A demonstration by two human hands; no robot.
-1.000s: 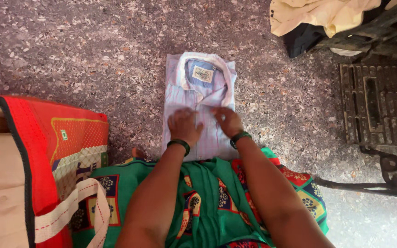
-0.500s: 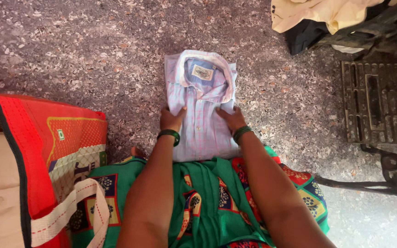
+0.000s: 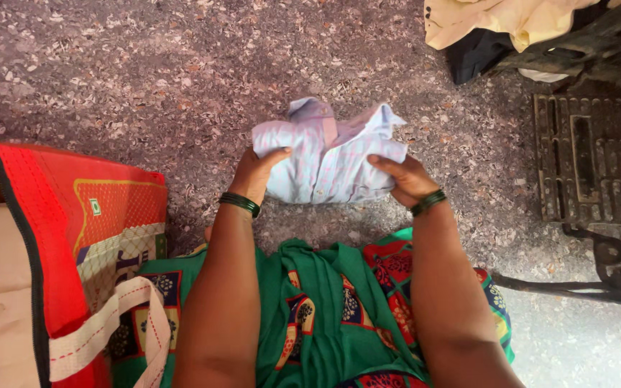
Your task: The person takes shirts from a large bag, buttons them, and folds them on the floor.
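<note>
A folded pale blue and pink checked shirt (image 3: pixel 328 154) is lifted off the speckled stone floor (image 3: pixel 145 86), its collar end pointing away from me. My left hand (image 3: pixel 256 174) grips its left edge, thumb on top. My right hand (image 3: pixel 404 177) grips the right edge the same way. Both wrists wear dark green bangles. My lap, covered in green patterned cloth (image 3: pixel 318 316), lies just below the shirt.
A red woven bag (image 3: pixel 73 237) with white handles stands open at my left, with beige cloth inside. A black cast-iron treadle and frame (image 3: pixel 591 165) sit at the right. Yellow and dark garments (image 3: pixel 512 29) lie at the top right.
The shirt lay flat on the floor with my hands pressing its lower part. Both hands have slid to its sides, folded it shorter and raised it.
</note>
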